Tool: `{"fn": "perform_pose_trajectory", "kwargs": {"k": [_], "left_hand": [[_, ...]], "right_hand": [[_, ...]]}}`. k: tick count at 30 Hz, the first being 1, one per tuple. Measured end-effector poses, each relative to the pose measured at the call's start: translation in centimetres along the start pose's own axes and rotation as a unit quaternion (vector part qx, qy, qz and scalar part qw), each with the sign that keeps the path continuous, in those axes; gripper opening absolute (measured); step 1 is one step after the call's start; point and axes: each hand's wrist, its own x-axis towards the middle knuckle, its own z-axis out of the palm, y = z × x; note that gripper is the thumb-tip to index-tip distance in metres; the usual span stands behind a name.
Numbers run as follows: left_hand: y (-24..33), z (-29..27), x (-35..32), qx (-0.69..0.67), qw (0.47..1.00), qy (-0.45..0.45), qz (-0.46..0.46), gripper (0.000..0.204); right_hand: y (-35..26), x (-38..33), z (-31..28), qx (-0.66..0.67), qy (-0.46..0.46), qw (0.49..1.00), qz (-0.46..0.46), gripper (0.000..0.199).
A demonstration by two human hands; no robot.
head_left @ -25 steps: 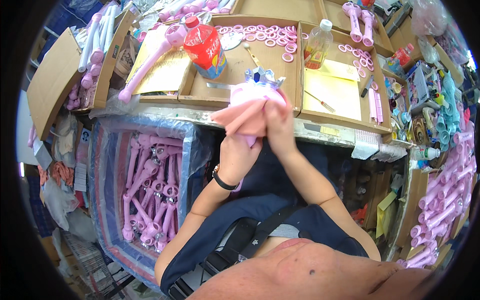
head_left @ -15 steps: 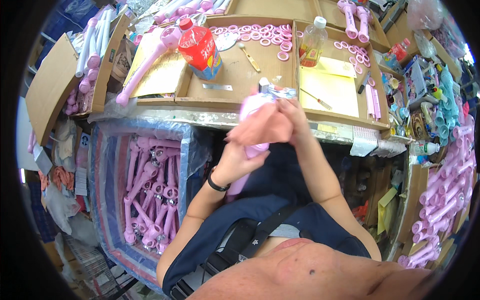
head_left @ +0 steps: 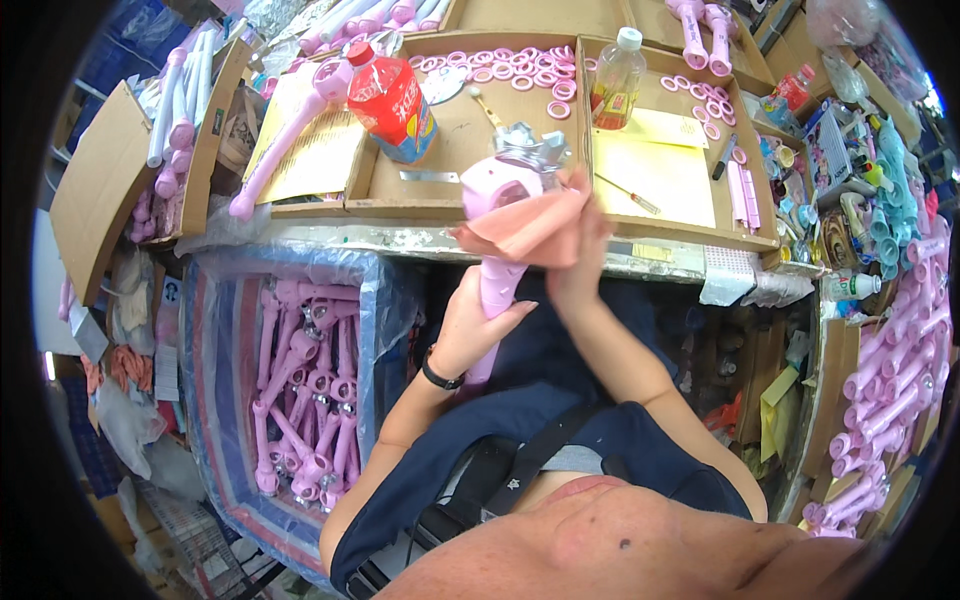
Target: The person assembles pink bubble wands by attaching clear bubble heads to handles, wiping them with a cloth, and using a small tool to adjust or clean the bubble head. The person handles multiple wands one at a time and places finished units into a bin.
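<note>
My left hand (head_left: 480, 322) is clamped around the handle of the pink plastic toy wand (head_left: 503, 228) while my right hand (head_left: 578, 262), at three o'clock, presses a pink cloth (head_left: 525, 228) against its head.

A crowded workbench (head_left: 660, 262) runs across the upper scene, topped with shallow cardboard trays (head_left: 440, 190) holding pink rings (head_left: 520, 75), a red bottle (head_left: 390, 100) and yellow sheets (head_left: 650, 170). Below left sits a plastic-lined bin (head_left: 215, 400) filled with pink toy wands. More pink wands (head_left: 890, 380) are stacked at right. Lighting is bright and even.
</note>
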Motion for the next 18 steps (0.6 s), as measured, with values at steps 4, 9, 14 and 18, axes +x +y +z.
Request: {"fn": "perform_pose_trajectory", "kwargs": {"k": [4, 9, 14, 18], "left_hand": [[-0.8, -0.2, 0.2, 0.017, 0.996, -0.047, 0.08, 0.055], [-0.7, -0.6, 0.3, -0.087, 0.973, -0.196, -0.08, 0.058], [-0.6, -0.5, 1.5, -0.163, 0.967, -0.18, -0.074, 0.064], [-1.3, -1.6, 1.5, -0.297, 0.914, -0.251, -0.116, 0.061]], "right_hand": [[1.5, -1.3, -0.8, -0.095, -0.032, 0.994, 0.036, 0.051], [-2.0, 2.0, -1.4, 0.048, -0.06, 0.995, 0.061, 0.039], [-2.9, -2.4, 0.6, -0.401, -0.073, 0.902, -0.143, 0.043], [-1.6, -0.2, 0.1, 0.039, -0.205, 0.977, 0.044, 0.049]]}}
